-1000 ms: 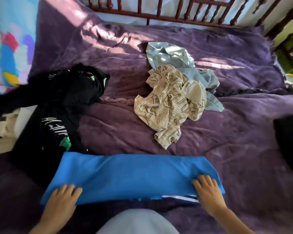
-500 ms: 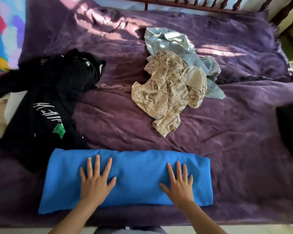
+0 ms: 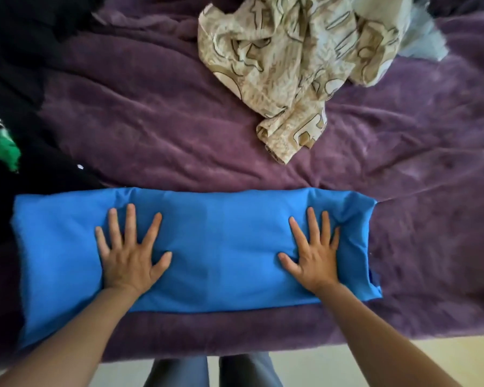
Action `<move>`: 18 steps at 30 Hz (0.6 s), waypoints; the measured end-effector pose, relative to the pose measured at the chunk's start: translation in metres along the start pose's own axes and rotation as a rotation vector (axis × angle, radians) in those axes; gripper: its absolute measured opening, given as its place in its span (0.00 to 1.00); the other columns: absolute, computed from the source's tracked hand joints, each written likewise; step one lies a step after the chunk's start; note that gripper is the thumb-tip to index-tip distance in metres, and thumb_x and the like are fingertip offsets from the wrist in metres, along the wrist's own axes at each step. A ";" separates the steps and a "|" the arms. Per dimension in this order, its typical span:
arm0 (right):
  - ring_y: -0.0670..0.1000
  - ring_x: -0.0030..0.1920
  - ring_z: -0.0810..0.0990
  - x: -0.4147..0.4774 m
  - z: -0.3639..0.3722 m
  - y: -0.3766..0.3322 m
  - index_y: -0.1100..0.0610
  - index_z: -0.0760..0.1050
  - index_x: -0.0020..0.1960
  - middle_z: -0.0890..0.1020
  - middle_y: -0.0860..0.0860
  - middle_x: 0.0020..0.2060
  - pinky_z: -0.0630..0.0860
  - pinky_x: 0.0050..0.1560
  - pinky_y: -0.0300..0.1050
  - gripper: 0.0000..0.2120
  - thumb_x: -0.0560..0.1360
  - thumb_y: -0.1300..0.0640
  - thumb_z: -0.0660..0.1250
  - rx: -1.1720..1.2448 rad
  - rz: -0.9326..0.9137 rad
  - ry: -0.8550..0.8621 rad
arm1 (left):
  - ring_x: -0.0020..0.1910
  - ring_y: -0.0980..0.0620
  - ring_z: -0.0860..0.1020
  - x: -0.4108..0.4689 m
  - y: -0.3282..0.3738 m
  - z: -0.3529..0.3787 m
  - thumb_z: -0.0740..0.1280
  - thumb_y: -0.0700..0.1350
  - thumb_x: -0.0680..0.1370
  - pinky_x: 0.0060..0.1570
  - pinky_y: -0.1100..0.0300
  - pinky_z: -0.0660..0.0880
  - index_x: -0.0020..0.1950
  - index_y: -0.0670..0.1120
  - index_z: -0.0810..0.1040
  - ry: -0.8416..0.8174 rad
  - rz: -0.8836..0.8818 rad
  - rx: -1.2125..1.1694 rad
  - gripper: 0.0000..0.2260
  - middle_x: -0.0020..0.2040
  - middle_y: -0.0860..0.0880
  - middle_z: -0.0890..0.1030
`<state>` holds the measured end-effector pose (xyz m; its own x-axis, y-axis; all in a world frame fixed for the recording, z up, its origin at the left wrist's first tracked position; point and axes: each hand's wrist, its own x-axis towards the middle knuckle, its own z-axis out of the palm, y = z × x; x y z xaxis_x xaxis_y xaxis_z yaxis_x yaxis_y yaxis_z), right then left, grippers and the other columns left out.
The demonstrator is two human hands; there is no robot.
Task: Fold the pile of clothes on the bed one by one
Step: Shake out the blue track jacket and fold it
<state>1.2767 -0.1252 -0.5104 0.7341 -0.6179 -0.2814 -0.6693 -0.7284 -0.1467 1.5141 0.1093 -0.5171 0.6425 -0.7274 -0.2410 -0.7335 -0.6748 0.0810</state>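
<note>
- Purple plush bed cover point(image 3: 151, 121), wrinkled, fills most of the view from above; the bed's near edge runs along the bottom.
- Far to the left of the left hand, a black garment point(image 3: 11, 65) lies heaped on the cover, with a patch of green and white print showing at the frame's edge.
- A bright blue cloth point(image 3: 221, 247), folded into a long band, lies across the cover near the bed's front edge, under both hands. Its left end touches the black garment.
- The left hand point(image 3: 129, 258) lies palm down on the left half of the blue cloth, its fingers straight and fanned apart, pressing flat and gripping nothing.
- Below and between the two forearms, grey-blue trouser legs point(image 3: 179, 372) show past the bed's edge.
- The right hand point(image 3: 315, 259) lies palm down near the cloth's right end, its fingers spread wide and flat on the fabric.
- Beyond the right hand and well apart from it, a crumpled beige patterned garment point(image 3: 291, 65) lies on the cover.
- To the right of that, a pale blue garment point(image 3: 422, 43) peeks from behind the beige one.
- Below the right forearm, a pale floor point(image 3: 403, 356) shows.
</note>
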 end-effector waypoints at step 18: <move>0.56 0.51 0.80 -0.046 -0.080 0.061 0.59 0.69 0.65 0.79 0.56 0.56 0.78 0.51 0.52 0.31 0.66 0.59 0.77 1.206 0.923 -0.091 | 0.68 0.34 0.61 -0.019 0.119 -0.019 0.53 0.61 0.69 0.65 0.35 0.48 0.70 0.52 0.62 -0.070 0.100 -0.029 0.31 0.70 0.40 0.61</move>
<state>1.2111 -0.1652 -0.4311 0.0407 -0.6551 -0.7545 -0.6004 0.5876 -0.5425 1.4192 0.0407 -0.4847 0.5491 -0.7813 -0.2968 -0.7856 -0.6037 0.1355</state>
